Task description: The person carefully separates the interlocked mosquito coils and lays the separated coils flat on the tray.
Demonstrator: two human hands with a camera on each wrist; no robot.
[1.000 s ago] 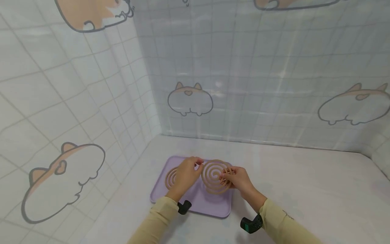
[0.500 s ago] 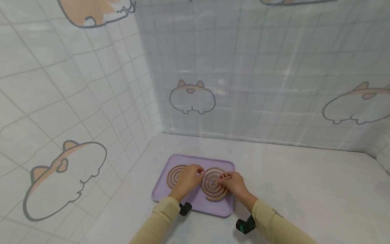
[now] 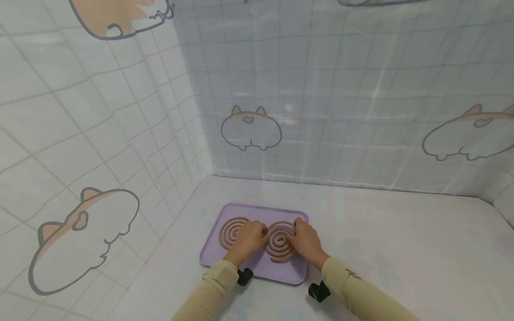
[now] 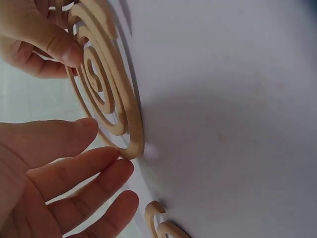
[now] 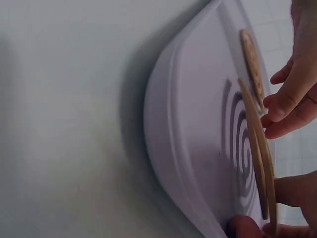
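Two tan mosquito coils are at the tray. My right hand (image 3: 307,240) pinches the right-hand coil (image 3: 277,252) at its right side, thumb over the rings and fingers at the edge. That coil stands tilted a little above the tray, casting a spiral shadow in the right wrist view, where its edge (image 5: 257,148) shows as two thin bands. My left hand (image 4: 74,183) has its fingers loosely extended, and the fingertips touch the near rim of the same coil (image 4: 131,114). The other coil (image 3: 225,236) lies at the tray's left, partly hidden behind my left hand.
The lilac tray (image 3: 257,267) with a raised rim sits on a pale tabletop (image 3: 385,249). Tiled-pattern sheeting (image 3: 329,111) with cartoon dog prints rises behind the table and on the left. A small black camera (image 3: 319,292) is worn at each wrist.
My right hand has lowered the coil towards the tray and shifted slightly left, its fingers now turned more downward. My left hand has come down a little beside the coil.
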